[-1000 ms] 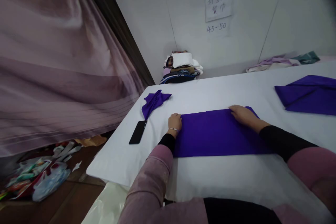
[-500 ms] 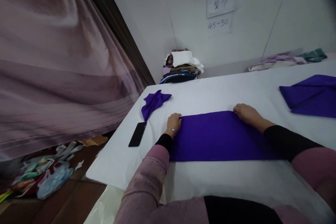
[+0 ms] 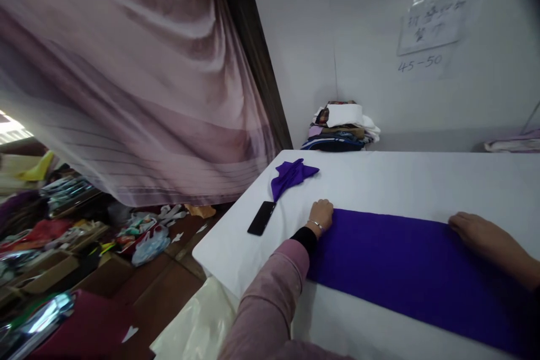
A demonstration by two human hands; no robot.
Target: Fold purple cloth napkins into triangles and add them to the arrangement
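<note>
Head view: a smooth purple cloth [image 3: 405,267] lies flat as a long rectangle on the white table [image 3: 392,183]. The left hand [image 3: 322,214], palm down and fingers curled, rests at its far left corner; the right hand [image 3: 477,232] touches the far edge. Whether either grip pinches fabric cannot be determined.

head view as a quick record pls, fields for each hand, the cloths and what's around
left hand: on the far left corner of the large cloth, bracelet at the wrist
right hand: at the large cloth's far edge
grip: unclear for both
large cloth: purple, spread flat on the table
small cloth: purple, crumpled, tip near the phone
phone: dark, flat on the table
behind: fabric pile by the wall
left side: pink curtain
</note>
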